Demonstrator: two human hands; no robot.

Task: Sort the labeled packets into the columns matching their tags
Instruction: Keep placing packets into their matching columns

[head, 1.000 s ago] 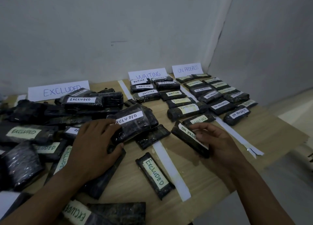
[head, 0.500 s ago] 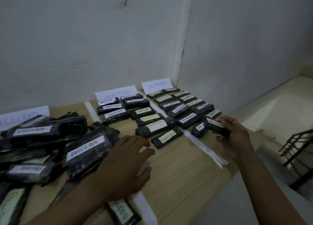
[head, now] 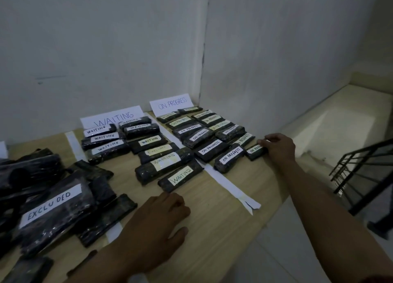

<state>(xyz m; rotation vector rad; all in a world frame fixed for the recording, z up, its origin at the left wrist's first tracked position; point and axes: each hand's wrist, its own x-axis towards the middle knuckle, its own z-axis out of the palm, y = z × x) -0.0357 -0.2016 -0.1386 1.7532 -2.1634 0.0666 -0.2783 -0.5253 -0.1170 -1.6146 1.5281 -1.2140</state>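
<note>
One packet, tagged ON PROGRESS, sits at the near right end of the ON PROGRESS column, by the counter edge. The right grip grasps its right end, fingers curled over it. The left grip is released, palm down on the counter, near a WAITING packet. EXCLUDED pile at left.

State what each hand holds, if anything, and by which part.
The right hand grips an ON PROGRESS packet by its right end; the left hand holds nothing.
</note>
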